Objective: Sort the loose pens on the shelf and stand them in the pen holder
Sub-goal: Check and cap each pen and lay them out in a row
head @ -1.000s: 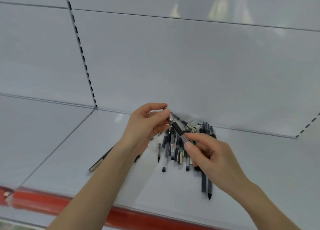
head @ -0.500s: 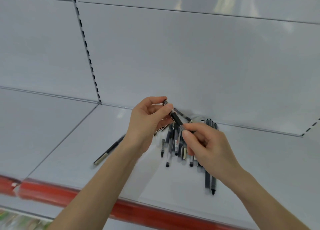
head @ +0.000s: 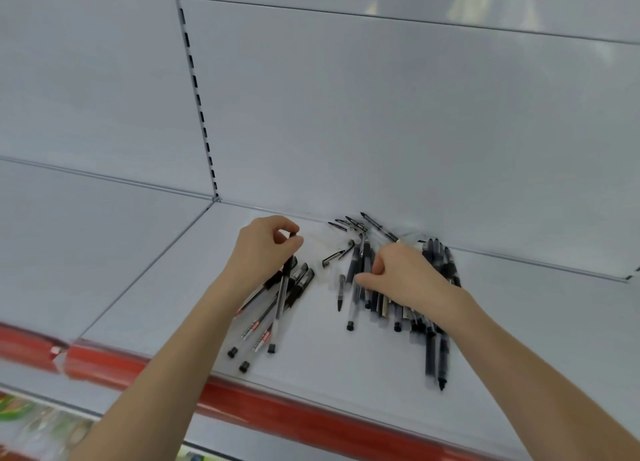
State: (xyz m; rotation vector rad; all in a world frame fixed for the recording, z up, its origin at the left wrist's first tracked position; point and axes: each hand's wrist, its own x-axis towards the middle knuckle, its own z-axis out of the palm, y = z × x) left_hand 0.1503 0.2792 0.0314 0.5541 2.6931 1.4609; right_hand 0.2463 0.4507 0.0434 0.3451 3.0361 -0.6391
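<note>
My left hand (head: pixel 263 249) pinches the top end of a clear-barrelled black pen (head: pixel 282 297). That pen hangs down with its tip near the shelf, over a small group of similar pens (head: pixel 258 327) lying side by side. To the right, my right hand (head: pixel 405 273) rests on a bigger heap of dark pens (head: pixel 433 339). Its thumb and fingers are curled and pinched on a pen at the heap's left side. A few more pens (head: pixel 353 223) lie against the back wall. No pen holder is in view.
The pens lie on a white shop shelf (head: pixel 329 363) with a red front strip (head: pixel 277 412). A white back panel rises behind it, with a slotted upright (head: pixel 197 96) at the left. Blurred goods show below the shelf.
Both hands held one pen between them above the heap. Now only the left hand has it, lowered over the left group, and the right hand has dropped onto the heap.
</note>
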